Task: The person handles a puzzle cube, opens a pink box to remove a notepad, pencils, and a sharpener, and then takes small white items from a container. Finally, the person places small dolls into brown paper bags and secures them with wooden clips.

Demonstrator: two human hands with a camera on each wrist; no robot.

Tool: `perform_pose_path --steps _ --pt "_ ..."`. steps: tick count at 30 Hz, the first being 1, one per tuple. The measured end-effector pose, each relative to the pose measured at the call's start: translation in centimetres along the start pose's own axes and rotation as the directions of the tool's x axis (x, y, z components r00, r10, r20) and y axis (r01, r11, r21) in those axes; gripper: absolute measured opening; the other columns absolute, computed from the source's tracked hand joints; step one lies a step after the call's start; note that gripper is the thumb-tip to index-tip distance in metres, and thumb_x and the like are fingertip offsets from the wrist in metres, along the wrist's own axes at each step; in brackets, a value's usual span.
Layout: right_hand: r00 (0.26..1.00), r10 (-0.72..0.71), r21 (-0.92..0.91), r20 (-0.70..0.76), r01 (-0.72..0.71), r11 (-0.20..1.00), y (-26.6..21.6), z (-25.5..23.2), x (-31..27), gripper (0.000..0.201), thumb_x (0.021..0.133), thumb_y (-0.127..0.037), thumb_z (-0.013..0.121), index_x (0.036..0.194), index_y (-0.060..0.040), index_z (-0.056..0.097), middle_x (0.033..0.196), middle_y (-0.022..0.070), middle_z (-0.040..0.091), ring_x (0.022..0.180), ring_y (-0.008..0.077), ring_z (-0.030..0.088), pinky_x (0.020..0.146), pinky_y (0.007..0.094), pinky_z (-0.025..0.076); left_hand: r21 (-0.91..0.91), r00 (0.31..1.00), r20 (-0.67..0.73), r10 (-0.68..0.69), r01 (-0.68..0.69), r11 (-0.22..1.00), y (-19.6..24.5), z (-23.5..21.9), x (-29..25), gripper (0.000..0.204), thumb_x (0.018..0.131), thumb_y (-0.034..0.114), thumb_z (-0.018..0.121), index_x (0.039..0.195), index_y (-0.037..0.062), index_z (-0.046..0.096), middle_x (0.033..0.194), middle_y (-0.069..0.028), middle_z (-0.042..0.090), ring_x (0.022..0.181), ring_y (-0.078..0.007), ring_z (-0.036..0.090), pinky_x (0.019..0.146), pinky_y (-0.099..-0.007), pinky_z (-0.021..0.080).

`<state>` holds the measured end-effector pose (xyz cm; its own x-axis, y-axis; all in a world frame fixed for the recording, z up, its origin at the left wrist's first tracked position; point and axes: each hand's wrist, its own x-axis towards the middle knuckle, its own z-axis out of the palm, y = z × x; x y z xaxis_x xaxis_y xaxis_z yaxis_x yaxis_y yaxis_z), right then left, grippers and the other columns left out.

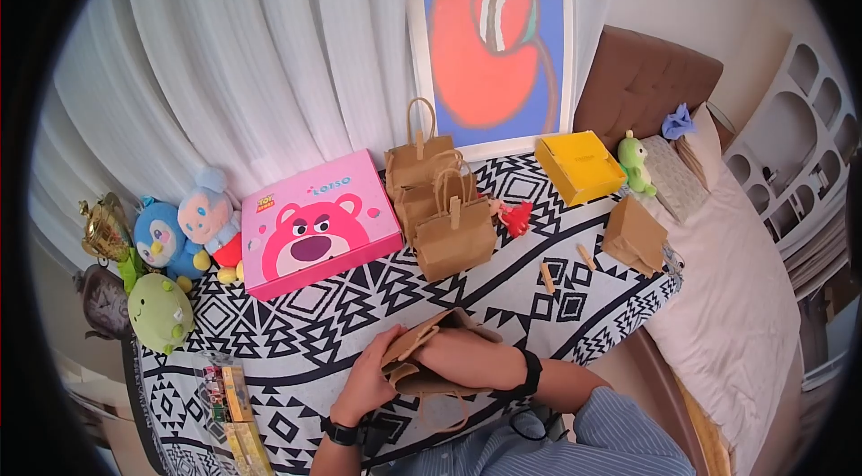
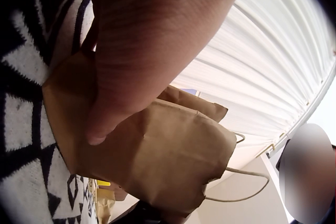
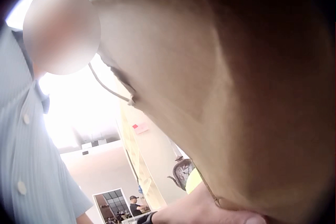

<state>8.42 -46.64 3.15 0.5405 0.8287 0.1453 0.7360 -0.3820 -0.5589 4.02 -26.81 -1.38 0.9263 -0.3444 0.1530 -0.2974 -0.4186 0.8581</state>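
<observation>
A brown paper bag [image 1: 422,382] with cord handles is close in front of my body, its mouth towards me in the head view. My left hand [image 1: 366,379] holds its left side. The left wrist view shows the thumb [image 2: 100,132] flat along one brown face, with the other fingers largely hidden. My right hand [image 1: 467,357] reaches into the bag's mouth, and its fingers are out of sight behind the paper, so I cannot tell what they hold. From the right wrist, a brown paper wall [image 3: 173,77] fills much of the picture.
Several brown bags [image 1: 453,247] with wooden clips stand beyond, beside a pink bear box [image 1: 319,224]. Two clothespins [image 1: 548,277] lie near another paper bag [image 1: 633,236] and a yellow box [image 1: 581,168]. Plush toys [image 1: 162,314] sit left, above small packages [image 1: 235,395].
</observation>
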Motion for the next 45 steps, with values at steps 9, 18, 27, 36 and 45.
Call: perform_pose_path --steps 9,18,27,36,45 --pt "0.997 -0.073 -0.015 -0.031 0.073 0.997 -0.4 -1.1 -0.6 0.020 0.077 -0.005 0.058 0.095 0.0042 0.057 0.100 0.0196 0.059 0.099 0.0331 0.059 0.082 0.0385 0.050 0.056 0.996 -0.073 -0.043 0.047 0.997 -0.8 0.6 -0.3 0.075 0.067 0.003 0.078 0.133 0.0018 0.041 0.121 -0.0161 0.058 0.110 -0.0319 0.058 0.094 -0.0346 0.045" --pt "0.981 0.190 -0.066 0.036 -0.187 0.980 0.2 0.6 -1.9 0.026 0.075 -0.003 0.058 0.099 0.0078 0.059 0.097 0.0237 0.062 0.094 0.0362 0.061 0.081 0.0380 0.050 -0.042 0.996 -0.087 -0.029 0.026 0.999 -1.0 0.9 -0.3 0.072 0.069 0.000 0.076 0.132 0.0019 0.042 0.120 -0.0167 0.058 0.110 -0.0307 0.058 0.093 -0.0342 0.046" --pt "0.986 0.161 0.088 0.053 -0.165 0.982 0.2 -0.3 -0.7 0.025 0.079 -0.004 0.052 0.100 0.0085 0.059 0.094 0.0249 0.063 0.089 0.0352 0.063 0.078 0.0381 0.051 -0.015 0.997 -0.062 -0.049 0.048 0.999 -0.8 0.8 -0.2 0.072 0.067 -0.001 0.076 0.131 0.0002 0.042 0.122 -0.0169 0.057 0.112 -0.0316 0.057 0.096 -0.0347 0.044" --pt "0.997 0.068 0.058 -0.035 -0.066 0.996 1.3 1.4 -1.0 0.025 0.080 -0.005 0.053 0.099 0.0082 0.059 0.094 0.0244 0.063 0.089 0.0355 0.063 0.077 0.0383 0.050 0.051 0.998 -0.049 -0.026 0.029 0.998 -0.5 0.6 -0.2 0.066 0.074 -0.001 0.072 0.132 0.0010 0.040 0.126 -0.0143 0.055 0.111 -0.0256 0.058 0.094 -0.0320 0.046" --pt "0.997 0.056 0.038 -0.051 -0.054 0.998 1.3 1.4 -1.0 0.026 0.079 -0.005 0.054 0.101 0.0078 0.059 0.095 0.0244 0.063 0.089 0.0359 0.063 0.077 0.0382 0.051 0.020 0.997 -0.041 -0.061 0.062 0.998 -0.8 0.7 -0.2 0.075 0.064 -0.002 0.076 0.131 0.0003 0.041 0.124 -0.0165 0.055 0.114 -0.0324 0.055 0.097 -0.0349 0.043"
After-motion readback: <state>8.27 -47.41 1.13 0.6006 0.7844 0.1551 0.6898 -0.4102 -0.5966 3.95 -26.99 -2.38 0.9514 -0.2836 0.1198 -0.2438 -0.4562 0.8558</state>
